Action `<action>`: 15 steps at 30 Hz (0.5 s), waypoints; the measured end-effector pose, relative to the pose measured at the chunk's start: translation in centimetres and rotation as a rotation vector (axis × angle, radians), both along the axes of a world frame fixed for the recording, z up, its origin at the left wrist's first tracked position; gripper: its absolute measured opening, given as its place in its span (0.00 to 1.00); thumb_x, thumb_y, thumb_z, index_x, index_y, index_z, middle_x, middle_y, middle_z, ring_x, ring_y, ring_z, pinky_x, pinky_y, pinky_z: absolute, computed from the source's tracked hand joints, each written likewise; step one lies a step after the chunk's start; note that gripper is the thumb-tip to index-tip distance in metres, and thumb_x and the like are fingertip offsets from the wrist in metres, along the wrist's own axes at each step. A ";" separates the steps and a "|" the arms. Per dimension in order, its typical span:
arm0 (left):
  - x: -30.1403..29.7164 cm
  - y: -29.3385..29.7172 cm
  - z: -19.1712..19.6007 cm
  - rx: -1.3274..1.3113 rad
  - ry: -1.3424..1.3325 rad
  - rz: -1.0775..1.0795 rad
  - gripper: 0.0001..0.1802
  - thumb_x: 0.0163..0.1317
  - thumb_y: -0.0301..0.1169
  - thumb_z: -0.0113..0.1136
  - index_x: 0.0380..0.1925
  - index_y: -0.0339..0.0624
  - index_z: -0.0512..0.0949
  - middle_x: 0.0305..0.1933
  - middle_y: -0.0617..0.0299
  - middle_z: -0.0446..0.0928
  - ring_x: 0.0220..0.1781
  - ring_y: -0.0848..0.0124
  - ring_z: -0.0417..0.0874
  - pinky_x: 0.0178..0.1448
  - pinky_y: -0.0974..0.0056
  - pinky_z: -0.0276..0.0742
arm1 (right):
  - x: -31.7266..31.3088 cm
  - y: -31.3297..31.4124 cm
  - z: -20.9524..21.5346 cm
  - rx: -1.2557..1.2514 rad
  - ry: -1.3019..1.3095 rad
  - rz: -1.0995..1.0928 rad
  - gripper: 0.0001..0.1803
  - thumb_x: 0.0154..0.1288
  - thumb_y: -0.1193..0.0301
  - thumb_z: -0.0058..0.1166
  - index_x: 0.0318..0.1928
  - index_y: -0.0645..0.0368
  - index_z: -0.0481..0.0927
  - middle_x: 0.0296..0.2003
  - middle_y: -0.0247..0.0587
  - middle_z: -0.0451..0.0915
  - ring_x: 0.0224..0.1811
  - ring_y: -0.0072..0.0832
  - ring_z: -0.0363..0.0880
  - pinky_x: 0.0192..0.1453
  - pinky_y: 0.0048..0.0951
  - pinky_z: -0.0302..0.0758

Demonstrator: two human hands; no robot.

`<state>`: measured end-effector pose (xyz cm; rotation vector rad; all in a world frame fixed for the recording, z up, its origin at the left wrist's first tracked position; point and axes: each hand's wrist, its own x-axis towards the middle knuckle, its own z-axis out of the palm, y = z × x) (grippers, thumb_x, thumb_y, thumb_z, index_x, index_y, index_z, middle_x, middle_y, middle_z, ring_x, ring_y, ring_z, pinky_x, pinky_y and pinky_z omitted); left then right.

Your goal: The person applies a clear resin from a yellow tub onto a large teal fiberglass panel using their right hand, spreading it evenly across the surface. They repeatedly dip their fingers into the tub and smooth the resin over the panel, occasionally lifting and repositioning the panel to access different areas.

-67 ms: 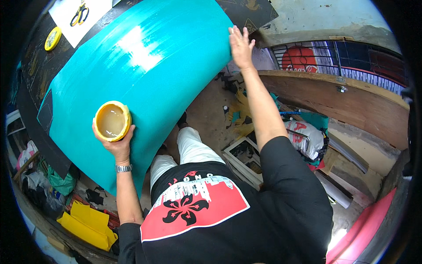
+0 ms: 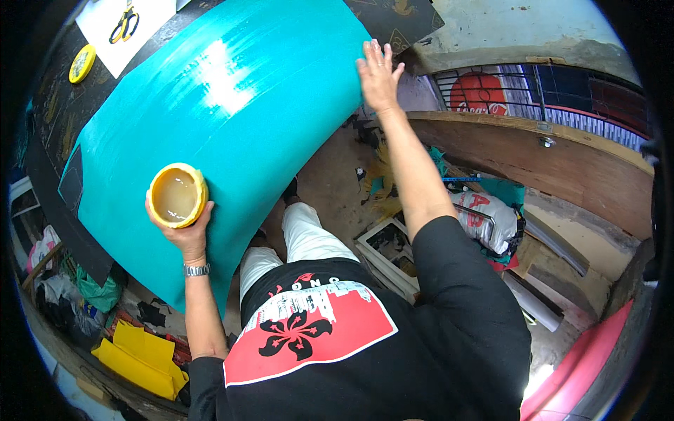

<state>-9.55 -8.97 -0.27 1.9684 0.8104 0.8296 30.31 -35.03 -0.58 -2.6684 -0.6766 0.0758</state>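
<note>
The left hand (image 2: 184,235) clasped a round yellow glue tub (image 2: 177,196) over the glossy teal sheet (image 2: 232,119); the right hand (image 2: 379,77), fingers spread, pinned its edge; spreading glue probably needed steadying.

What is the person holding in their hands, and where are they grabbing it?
The left hand cups a yellow tub of pale liquid from underneath, by its lower rim. The right hand holds nothing; it lies flat on the teal sheet.

The sheet (image 2: 232,119) is glossy teal; the tape roll (image 2: 177,196) yellow; the scissors (image 2: 125,23) have yellow handles; the shirt (image 2: 365,344) is black with a red-and-white print.
</note>
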 end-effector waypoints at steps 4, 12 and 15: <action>-0.3 0.4 -0.6 -0.026 -0.002 0.015 0.66 0.31 0.30 0.87 0.71 0.37 0.54 0.69 0.51 0.64 0.69 0.57 0.68 0.74 0.51 0.64 | -4.7 2.9 -1.9 -0.056 -0.078 -0.152 0.44 0.73 0.39 0.32 0.75 0.60 0.51 0.77 0.53 0.43 0.81 0.46 0.33 0.76 0.66 0.27; 0.1 0.9 -1.5 0.029 0.046 0.039 0.65 0.32 0.32 0.87 0.70 0.36 0.54 0.68 0.50 0.66 0.68 0.56 0.69 0.73 0.53 0.66 | -11.9 1.8 1.9 -0.107 0.009 0.366 0.44 0.71 0.37 0.32 0.73 0.57 0.59 0.75 0.53 0.51 0.79 0.46 0.45 0.75 0.68 0.31; 0.0 0.8 -1.3 0.006 0.076 0.050 0.65 0.32 0.32 0.87 0.70 0.35 0.54 0.68 0.49 0.66 0.68 0.56 0.70 0.72 0.53 0.66 | -4.4 0.5 0.7 -0.118 -0.069 0.066 0.50 0.69 0.33 0.30 0.75 0.61 0.53 0.76 0.52 0.48 0.80 0.45 0.40 0.76 0.66 0.28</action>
